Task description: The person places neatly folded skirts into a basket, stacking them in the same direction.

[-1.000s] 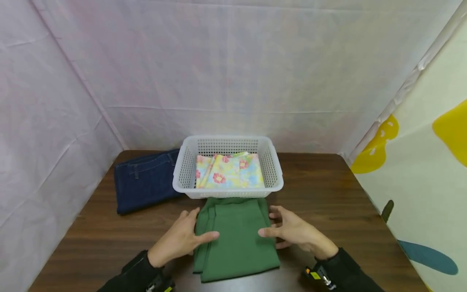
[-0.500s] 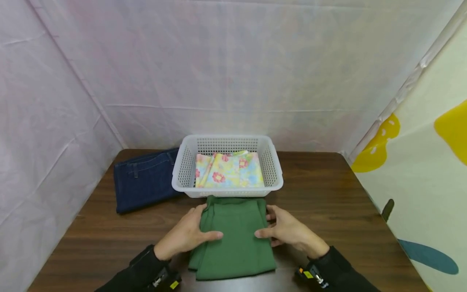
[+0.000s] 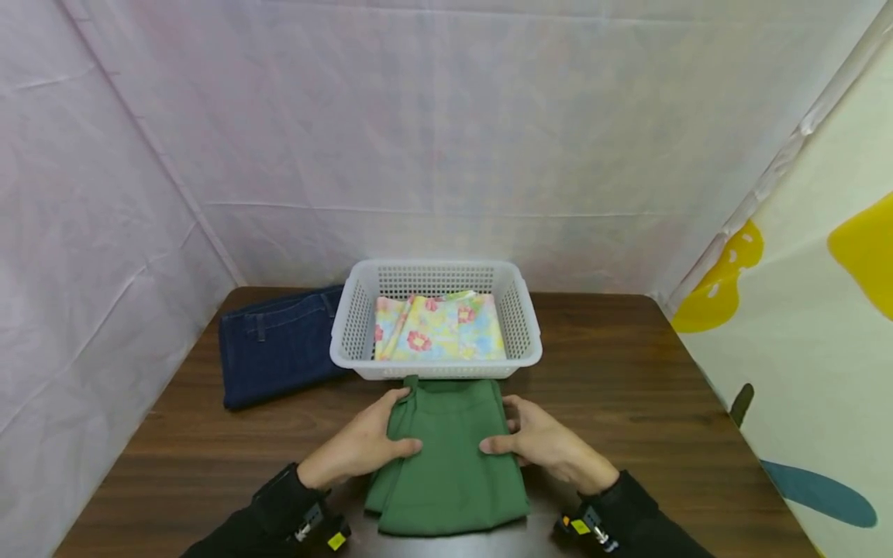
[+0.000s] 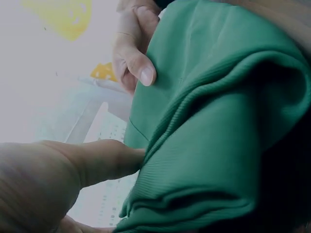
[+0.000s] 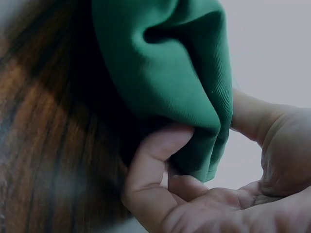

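In front of the basket lies a folded green garment (image 3: 453,457), its sides drawn in and its layers bunched at the left edge. My left hand (image 3: 363,442) grips that left side, thumb on top, the other fingers mostly hidden. The right side is held by my right hand (image 3: 551,446), with the thumb over the top. In the right wrist view, curled fingers (image 5: 160,160) tuck beneath the edge of the green cloth (image 5: 170,82). Seen from the left wrist, the thumb (image 4: 107,158) presses on the stacked folds (image 4: 194,145).
A white perforated basket (image 3: 436,370) stands just beyond the garment, holding a folded floral cloth (image 3: 446,329). Folded dark blue jeans (image 3: 279,353) lie to its left, against the basket. All rest on a brown wooden table (image 3: 607,372) backed by white fabric walls (image 3: 446,139).
Both hands have moved inward and closed on the green garment's sides. Its upper part has become narrower and its front edge curves. The basket and jeans are unmoved.
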The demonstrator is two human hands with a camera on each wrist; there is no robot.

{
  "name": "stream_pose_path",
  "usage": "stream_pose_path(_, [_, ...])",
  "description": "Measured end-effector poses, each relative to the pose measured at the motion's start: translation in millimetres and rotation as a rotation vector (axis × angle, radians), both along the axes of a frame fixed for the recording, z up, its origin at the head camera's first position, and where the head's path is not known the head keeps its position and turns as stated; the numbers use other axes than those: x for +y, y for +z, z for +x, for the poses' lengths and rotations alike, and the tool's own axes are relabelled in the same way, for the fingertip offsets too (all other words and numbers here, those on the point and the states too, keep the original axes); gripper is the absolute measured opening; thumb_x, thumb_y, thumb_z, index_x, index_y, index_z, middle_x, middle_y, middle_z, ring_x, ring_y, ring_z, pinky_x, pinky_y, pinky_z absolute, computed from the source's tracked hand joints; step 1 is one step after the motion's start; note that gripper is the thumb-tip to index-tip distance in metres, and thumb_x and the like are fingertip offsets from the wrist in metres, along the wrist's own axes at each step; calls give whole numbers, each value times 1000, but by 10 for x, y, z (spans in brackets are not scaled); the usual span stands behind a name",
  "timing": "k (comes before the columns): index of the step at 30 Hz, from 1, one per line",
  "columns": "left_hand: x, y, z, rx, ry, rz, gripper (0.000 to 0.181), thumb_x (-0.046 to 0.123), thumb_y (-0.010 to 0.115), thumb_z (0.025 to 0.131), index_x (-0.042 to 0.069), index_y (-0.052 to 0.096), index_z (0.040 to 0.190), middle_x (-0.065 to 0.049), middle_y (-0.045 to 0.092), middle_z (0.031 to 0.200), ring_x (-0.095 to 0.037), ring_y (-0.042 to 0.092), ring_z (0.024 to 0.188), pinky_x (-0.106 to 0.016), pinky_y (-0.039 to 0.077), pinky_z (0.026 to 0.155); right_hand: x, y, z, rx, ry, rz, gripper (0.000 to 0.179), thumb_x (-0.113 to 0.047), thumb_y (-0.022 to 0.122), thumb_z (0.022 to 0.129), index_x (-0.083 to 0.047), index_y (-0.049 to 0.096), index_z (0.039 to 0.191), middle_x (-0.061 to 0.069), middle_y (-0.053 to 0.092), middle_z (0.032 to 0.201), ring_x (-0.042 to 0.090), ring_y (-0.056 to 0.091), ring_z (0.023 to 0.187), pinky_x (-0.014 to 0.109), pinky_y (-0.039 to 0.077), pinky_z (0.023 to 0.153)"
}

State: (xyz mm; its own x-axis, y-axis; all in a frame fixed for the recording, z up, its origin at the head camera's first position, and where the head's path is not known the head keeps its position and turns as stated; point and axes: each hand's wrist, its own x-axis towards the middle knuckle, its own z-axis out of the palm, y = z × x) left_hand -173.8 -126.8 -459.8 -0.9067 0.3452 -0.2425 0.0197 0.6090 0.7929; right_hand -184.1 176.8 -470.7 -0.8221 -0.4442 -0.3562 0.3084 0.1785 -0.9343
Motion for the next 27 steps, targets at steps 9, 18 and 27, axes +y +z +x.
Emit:
stream_pose_path(9, [24, -8, -11, -37, -27, 90, 90, 36, 77, 91, 18, 22, 160, -15, 28, 159, -41, 31, 142, -61, 33, 107, 28, -39, -10, 49, 100, -58, 73, -13, 74, 93, 3, 33, 151, 17, 65, 124, 33, 65, 108, 44, 55, 88])
stream_pose_path(18, [13, -29, 0, -52, -35, 152, 91, 36, 78, 91, 27, 20, 160, -11, 27, 160, -38, 33, 142, -61, 34, 106, 56, -43, 30, -32, 82, -227, 68, -3, 70, 94, -3, 34, 153, 22, 59, 131, 40, 62, 111, 54, 54, 85])
stream_pose_path(27, [-6, 54, 95, 17, -91, 321, 92, 25, 78, 92, 37, 17, 160, 2, 29, 159, -26, 43, 137, -50, 40, 106, 131, 52, 82, -26, 89, -321, 80, 1, 68, 95, -6, 19, 157, 25, 56, 136, 43, 59, 116, 58, 51, 88])
